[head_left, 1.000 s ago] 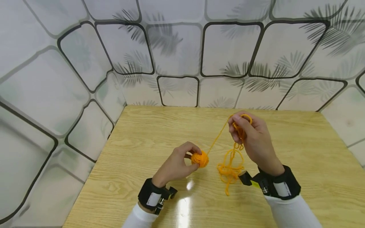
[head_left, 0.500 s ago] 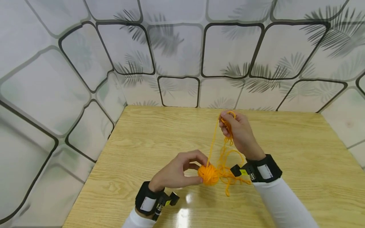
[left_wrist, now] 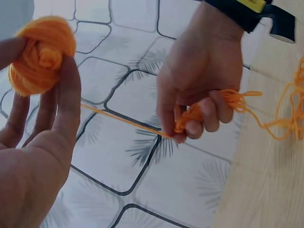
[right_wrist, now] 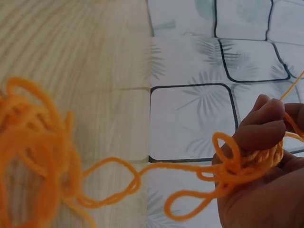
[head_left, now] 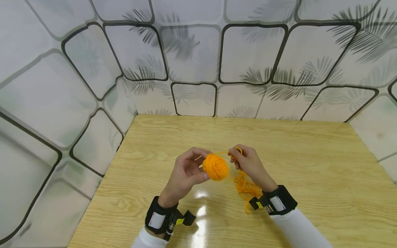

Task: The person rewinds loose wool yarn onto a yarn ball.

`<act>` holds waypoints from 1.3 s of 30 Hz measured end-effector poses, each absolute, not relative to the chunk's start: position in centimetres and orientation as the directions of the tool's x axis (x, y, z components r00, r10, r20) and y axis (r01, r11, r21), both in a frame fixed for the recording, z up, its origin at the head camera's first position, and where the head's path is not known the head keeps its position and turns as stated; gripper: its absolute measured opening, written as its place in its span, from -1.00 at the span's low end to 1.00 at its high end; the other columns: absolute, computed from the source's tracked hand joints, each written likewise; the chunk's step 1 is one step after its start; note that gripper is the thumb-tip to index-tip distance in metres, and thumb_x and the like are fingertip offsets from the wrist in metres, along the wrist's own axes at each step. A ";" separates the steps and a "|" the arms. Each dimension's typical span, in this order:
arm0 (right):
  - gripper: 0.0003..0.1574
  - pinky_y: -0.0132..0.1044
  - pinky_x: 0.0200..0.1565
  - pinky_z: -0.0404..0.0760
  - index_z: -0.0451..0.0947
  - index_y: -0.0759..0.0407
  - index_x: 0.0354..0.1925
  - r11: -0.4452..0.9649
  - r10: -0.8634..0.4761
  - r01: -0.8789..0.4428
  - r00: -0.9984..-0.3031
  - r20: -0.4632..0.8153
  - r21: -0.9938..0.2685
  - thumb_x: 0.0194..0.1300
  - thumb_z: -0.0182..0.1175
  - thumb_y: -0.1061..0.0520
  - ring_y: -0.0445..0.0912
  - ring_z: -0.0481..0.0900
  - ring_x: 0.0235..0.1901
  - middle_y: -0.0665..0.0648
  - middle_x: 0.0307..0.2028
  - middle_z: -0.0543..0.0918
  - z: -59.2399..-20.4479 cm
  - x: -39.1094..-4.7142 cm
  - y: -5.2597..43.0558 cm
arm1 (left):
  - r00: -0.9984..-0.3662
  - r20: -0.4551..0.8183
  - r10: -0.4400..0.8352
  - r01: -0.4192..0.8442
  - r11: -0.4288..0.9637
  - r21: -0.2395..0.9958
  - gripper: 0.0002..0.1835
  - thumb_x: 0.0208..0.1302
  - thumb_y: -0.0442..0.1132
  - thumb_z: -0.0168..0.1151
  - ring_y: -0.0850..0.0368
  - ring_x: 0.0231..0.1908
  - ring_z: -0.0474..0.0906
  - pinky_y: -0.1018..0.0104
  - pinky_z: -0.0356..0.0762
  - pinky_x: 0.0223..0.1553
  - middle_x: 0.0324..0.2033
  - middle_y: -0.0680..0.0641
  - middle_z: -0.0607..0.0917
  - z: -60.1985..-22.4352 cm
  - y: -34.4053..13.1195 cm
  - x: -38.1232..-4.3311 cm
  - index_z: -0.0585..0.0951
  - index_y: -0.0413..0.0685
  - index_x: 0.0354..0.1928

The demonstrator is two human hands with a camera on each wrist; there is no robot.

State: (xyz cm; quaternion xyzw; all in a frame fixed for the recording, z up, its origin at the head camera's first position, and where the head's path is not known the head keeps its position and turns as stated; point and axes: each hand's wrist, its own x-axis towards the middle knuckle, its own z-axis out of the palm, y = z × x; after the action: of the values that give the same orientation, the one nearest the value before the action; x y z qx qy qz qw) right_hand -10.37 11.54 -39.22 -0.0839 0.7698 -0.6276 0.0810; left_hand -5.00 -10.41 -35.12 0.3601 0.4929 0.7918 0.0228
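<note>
An orange ball of yarn (head_left: 216, 167) is held above the table between the thumb and fingers of my left hand (head_left: 186, 168). The left wrist view shows the wound yarn ball (left_wrist: 42, 54) from its end, with fingers around it. My right hand (head_left: 250, 165) pinches a strand and grips a small bunch of loose yarn (right_wrist: 251, 161) in its curled fingers. A taut strand (left_wrist: 126, 122) runs between the two hands. Below the right hand, a tangle of loose yarn (head_left: 246, 187) lies on the table, joined to the bunch by hanging loops.
The wooden table (head_left: 155, 144) has a light grain and some glare near the front. Behind it and on the left stands a pale wall covering (head_left: 195, 51) with black outlines and leaf prints. Each wrist wears a black strap with a small camera (head_left: 189, 218).
My left hand has raised and turned the yarn ball, after first shifting rightward. My right hand has come down and left, nearer the ball, and the strand between them is shorter.
</note>
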 end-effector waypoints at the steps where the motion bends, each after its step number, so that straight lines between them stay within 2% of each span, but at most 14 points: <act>1: -0.56 -0.25 -0.65 0.33 0.49 0.20 -0.27 0.225 -0.246 -0.054 -0.969 -0.003 -0.973 0.32 0.02 -0.16 0.11 0.35 -0.65 0.33 -0.45 0.47 -39.5 -10.0 11.4 | -0.762 0.540 0.358 0.321 -0.515 0.795 -0.63 0.11 -0.48 0.16 0.00 -0.06 0.44 0.10 0.48 -0.06 -0.02 -0.18 0.44 -35.1 -10.4 -5.1 0.39 -0.27 -0.01; 3: -0.61 -0.23 -0.65 0.37 0.50 0.15 -0.29 0.272 -0.276 -0.107 -0.961 0.029 -0.956 0.33 0.02 -0.14 0.13 0.36 -0.65 0.29 -0.48 0.49 -40.0 -9.1 11.2 | -0.807 0.513 0.292 0.323 -0.509 0.798 -0.63 0.11 -0.48 0.15 0.00 -0.07 0.44 0.15 0.48 -0.06 -0.04 -0.17 0.44 -35.1 -10.5 -5.3 0.40 -0.24 0.00; 9: -0.77 -0.27 -0.64 0.41 0.49 0.03 -0.30 0.396 -0.362 -0.226 -0.929 0.075 -0.890 0.36 0.00 -0.06 -0.10 0.38 -0.68 0.06 -0.52 0.50 -40.2 -6.4 10.7 | -0.896 0.426 0.122 0.326 -0.469 0.821 -0.62 0.12 -0.48 0.16 -0.04 -0.07 0.44 0.19 0.49 -0.08 -0.07 -0.19 0.42 -35.1 -10.4 -5.7 0.35 -0.31 0.00; 13: -0.87 -0.36 -0.66 0.30 0.47 -0.06 -0.33 0.439 -0.398 -0.330 -0.905 0.148 -0.836 0.35 0.02 0.01 -0.20 0.24 -0.72 -0.05 -0.63 0.38 -39.3 -4.7 10.2 | -0.920 0.392 0.018 0.350 -0.414 0.841 -0.59 0.11 -0.43 0.22 -0.07 -0.07 0.43 0.17 0.49 -0.09 -0.07 -0.21 0.41 -35.4 -10.2 -6.0 0.34 -0.36 -0.01; 16: -0.87 -0.39 -0.68 0.22 0.47 -0.16 -0.33 0.430 -0.432 -0.406 -0.877 0.211 -0.806 0.35 0.01 -0.03 -0.23 0.15 -0.74 -0.08 -0.67 0.30 -38.7 -3.7 10.1 | -0.923 0.381 -0.054 0.376 -0.340 0.862 -0.57 0.06 -0.39 0.28 -0.11 -0.07 0.42 0.15 0.50 -0.09 -0.07 -0.23 0.42 -35.7 -10.0 -6.2 0.38 -0.36 -0.03; 19: -0.87 -0.39 -0.70 0.23 0.47 -0.21 -0.32 0.390 -0.468 -0.450 -0.848 0.248 -0.803 0.36 -0.01 -0.06 -0.25 0.17 -0.73 -0.11 -0.65 0.29 -38.1 -3.0 10.1 | -0.922 0.378 -0.087 0.387 -0.273 0.881 -0.58 0.04 -0.37 0.31 -0.15 -0.08 0.41 0.09 0.49 -0.09 -0.07 -0.25 0.43 -36.2 -9.9 -6.5 0.41 -0.33 -0.06; 24: -0.90 -0.40 -0.67 0.24 0.45 -0.20 -0.33 0.317 -0.499 -0.486 -0.816 0.292 -0.815 0.35 0.02 -0.01 -0.28 0.20 -0.68 -0.12 -0.61 0.31 -36.8 -2.1 10.1 | -0.938 0.344 -0.043 0.347 -0.112 0.931 -0.62 0.04 -0.39 0.30 -0.15 -0.09 0.42 0.06 0.50 -0.09 -0.08 -0.22 0.45 -36.7 -9.8 -6.5 0.43 -0.27 -0.08; 28: -0.86 -0.40 -0.70 0.26 0.45 -0.11 -0.32 0.203 -0.517 -0.505 -0.783 0.346 -0.839 0.36 0.00 0.13 -0.28 0.22 -0.70 -0.10 -0.59 0.34 -35.7 -1.7 10.4 | -0.949 0.314 0.040 0.315 0.022 0.949 -0.65 0.03 -0.46 0.26 -0.14 -0.09 0.44 0.10 0.51 -0.11 -0.10 -0.22 0.47 -35.6 -9.5 -5.7 0.43 -0.30 -0.10; 33: -0.77 -0.35 -0.73 0.31 0.44 -0.01 -0.30 0.069 -0.511 -0.485 -0.768 0.386 -0.872 0.36 -0.08 0.28 -0.24 0.28 -0.71 -0.05 -0.55 0.41 -34.7 -1.7 11.0 | -0.933 0.346 0.097 0.358 0.151 0.922 -0.65 0.02 -0.48 0.25 -0.12 -0.12 0.47 0.13 0.53 -0.15 -0.11 -0.24 0.51 -35.5 -9.4 -5.3 0.44 -0.31 -0.10; 39: -0.72 -0.32 -0.71 0.34 0.43 0.09 -0.28 0.006 -0.497 -0.447 -0.778 0.385 -0.895 0.36 -0.16 0.37 -0.20 0.30 -0.68 -0.01 -0.52 0.43 -33.4 -1.6 11.7 | -0.940 0.312 0.136 0.340 0.306 0.889 -0.65 0.04 -0.37 0.28 0.00 -0.12 0.48 0.22 0.52 -0.17 -0.11 -0.03 0.52 -38.1 -9.7 -6.0 0.47 -0.09 -0.08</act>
State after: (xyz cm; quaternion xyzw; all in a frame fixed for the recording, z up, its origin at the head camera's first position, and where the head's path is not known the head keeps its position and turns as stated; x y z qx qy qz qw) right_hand -1.60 11.66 -33.41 -0.3328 0.7088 -0.6216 0.0202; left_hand -6.00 -9.71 -38.14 0.1480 0.8031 0.5703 -0.0894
